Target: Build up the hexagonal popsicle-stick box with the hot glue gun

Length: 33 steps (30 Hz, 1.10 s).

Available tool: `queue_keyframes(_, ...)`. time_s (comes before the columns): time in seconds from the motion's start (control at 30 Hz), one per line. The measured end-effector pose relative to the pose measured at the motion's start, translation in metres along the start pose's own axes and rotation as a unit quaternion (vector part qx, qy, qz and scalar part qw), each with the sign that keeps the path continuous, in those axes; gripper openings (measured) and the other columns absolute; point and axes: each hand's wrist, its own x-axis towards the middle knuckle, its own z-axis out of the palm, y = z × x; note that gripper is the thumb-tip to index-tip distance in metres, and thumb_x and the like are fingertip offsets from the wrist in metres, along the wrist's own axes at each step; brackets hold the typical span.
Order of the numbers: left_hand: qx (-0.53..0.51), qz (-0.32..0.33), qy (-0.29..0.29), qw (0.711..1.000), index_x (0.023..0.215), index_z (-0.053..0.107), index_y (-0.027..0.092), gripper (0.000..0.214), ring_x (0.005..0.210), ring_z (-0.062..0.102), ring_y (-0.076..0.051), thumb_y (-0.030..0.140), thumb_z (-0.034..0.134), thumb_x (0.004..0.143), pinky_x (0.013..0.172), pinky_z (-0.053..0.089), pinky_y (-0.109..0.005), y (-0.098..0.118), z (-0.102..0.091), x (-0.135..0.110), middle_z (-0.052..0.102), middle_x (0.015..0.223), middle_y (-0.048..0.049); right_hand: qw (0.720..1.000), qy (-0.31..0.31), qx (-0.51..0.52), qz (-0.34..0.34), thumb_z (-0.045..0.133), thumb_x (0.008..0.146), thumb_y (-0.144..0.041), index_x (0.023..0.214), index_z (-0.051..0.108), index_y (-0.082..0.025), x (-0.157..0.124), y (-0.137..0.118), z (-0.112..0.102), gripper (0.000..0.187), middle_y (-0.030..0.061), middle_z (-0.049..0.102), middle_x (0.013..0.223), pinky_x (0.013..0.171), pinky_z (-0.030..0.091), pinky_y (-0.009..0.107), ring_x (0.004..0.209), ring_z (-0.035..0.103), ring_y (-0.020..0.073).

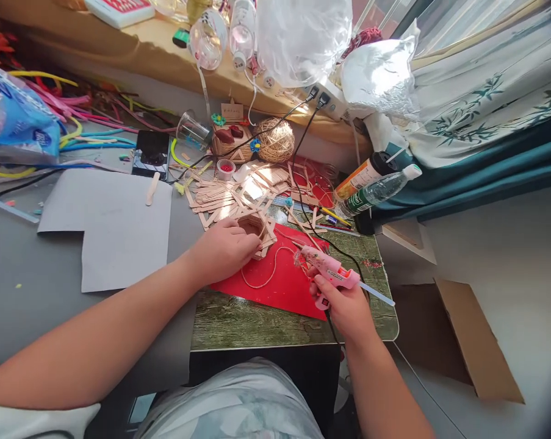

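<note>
My left hand [227,251] is closed on the near left side of a small hollow box built from stacked craft sticks [266,236]; its fingers hide part of the wall. The box sits on a red sheet [275,286]. A thin pale cord [275,268] curls over the sheet from beside the box. To the right, my right hand [342,299] grips a pink hot glue gun [327,265] by its handle. The nozzle points left toward the box, apart from it. A translucent glue stick [376,294] juts from the gun's back.
Loose craft sticks [215,192] are heaped behind the box. Black power cables [302,195] cross the table to a power strip [334,100]. A water bottle [371,194] leans at the right, and a twine ball [275,140] stands behind. Grey card [124,244] lies left.
</note>
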Motion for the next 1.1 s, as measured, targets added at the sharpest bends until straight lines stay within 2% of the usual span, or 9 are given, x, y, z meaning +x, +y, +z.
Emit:
queue_keyframes(0.07,0.001,-0.004,-0.01,1.0,0.078,0.063,0.019,0.032,0.066,0.061,-0.018,0.025,0.051,0.107,0.072,0.044,-0.034,0.0,0.001,-0.001,0.064,0.067,-0.0013,0.998,-0.011,-0.062,0.004,0.079,0.088,-0.054,0.113,0.074,-0.02,-0.006,-0.007,0.006,0.042,0.0042,0.071,0.077,0.054,0.047,0.029,0.067,0.063,0.0197)
queue_keyframes(0.17,-0.026,-0.036,-0.028,0.999,0.082,0.065,0.019,0.029,0.068,0.063,-0.019,0.027,0.052,0.107,0.067,0.044,-0.032,-0.002,0.002,-0.001,0.066,0.071,-0.0029,0.983,-0.047,-0.17,-0.06,0.076,0.092,-0.049,0.114,0.074,-0.022,-0.008,-0.02,0.018,0.035,0.005,0.074,0.087,0.068,0.052,0.033,0.076,0.066,0.0212)
queue_keyframes(0.23,-0.033,-0.042,-0.035,0.998,0.083,0.064,0.019,0.028,0.069,0.064,-0.019,0.027,0.052,0.107,0.065,0.044,-0.032,-0.003,0.003,-0.002,0.067,0.073,-0.0035,0.965,-0.072,-0.233,-0.095,0.074,0.094,-0.045,0.111,0.075,-0.023,-0.005,-0.03,0.026,0.028,0.0046,0.075,0.095,0.075,0.052,0.034,0.082,0.066,0.0213)
queue_keyframes(0.37,-0.008,-0.038,-0.026,0.999,0.08,0.059,0.019,0.026,0.068,0.064,-0.02,0.025,0.056,0.105,0.063,0.043,-0.032,-0.003,0.006,-0.003,0.065,0.071,-0.003,0.941,-0.073,-0.316,-0.1,0.072,0.095,-0.044,0.099,0.072,-0.022,0.001,-0.047,0.036,0.023,0.0005,0.07,0.085,0.072,0.048,0.031,0.075,0.061,0.0186)
queue_keyframes(0.5,-0.011,-0.046,-0.003,0.999,0.079,0.058,0.02,0.025,0.069,0.065,-0.019,0.023,0.058,0.104,0.065,0.045,-0.032,-0.001,0.009,-0.003,0.066,0.071,-0.0024,0.935,-0.09,-0.331,-0.091,0.07,0.095,-0.044,0.1,0.073,-0.022,0.004,-0.053,0.038,0.023,0.0029,0.074,0.092,0.074,0.049,0.032,0.081,0.066,0.0209)
queue_keyframes(0.73,-0.005,-0.048,0.008,0.999,0.079,0.058,0.019,0.025,0.068,0.065,-0.019,0.021,0.057,0.104,0.069,0.048,-0.033,0.001,0.009,-0.001,0.065,0.069,-0.0022,0.927,-0.085,-0.36,-0.061,0.073,0.092,-0.039,0.108,0.076,-0.023,0.009,-0.047,0.043,0.023,0.0055,0.078,0.101,0.083,0.052,0.035,0.091,0.071,0.0252)
queue_keyframes(0.97,0.013,-0.02,0.021,1.0,0.079,0.058,0.019,0.023,0.065,0.062,-0.02,0.016,0.055,0.101,0.07,0.047,-0.034,0.005,0.007,-0.003,0.064,0.066,-0.0018,0.914,-0.086,-0.395,-0.043,0.066,0.095,-0.039,0.101,0.074,-0.022,0.009,-0.049,0.045,0.02,0.0049,0.076,0.095,0.076,0.05,0.034,0.084,0.069,0.0236)
queue_keyframes(1.1,0.035,0.001,0.028,0.999,0.082,0.059,0.018,0.02,0.061,0.059,-0.019,0.011,0.052,0.1,0.071,0.048,-0.034,0.012,0.003,-0.005,0.064,0.066,-0.0012,0.902,-0.068,-0.425,-0.022,0.065,0.097,-0.042,0.093,0.069,-0.023,0.007,-0.05,0.046,0.02,0.0005,0.07,0.079,0.065,0.045,0.03,0.07,0.063,0.0197)
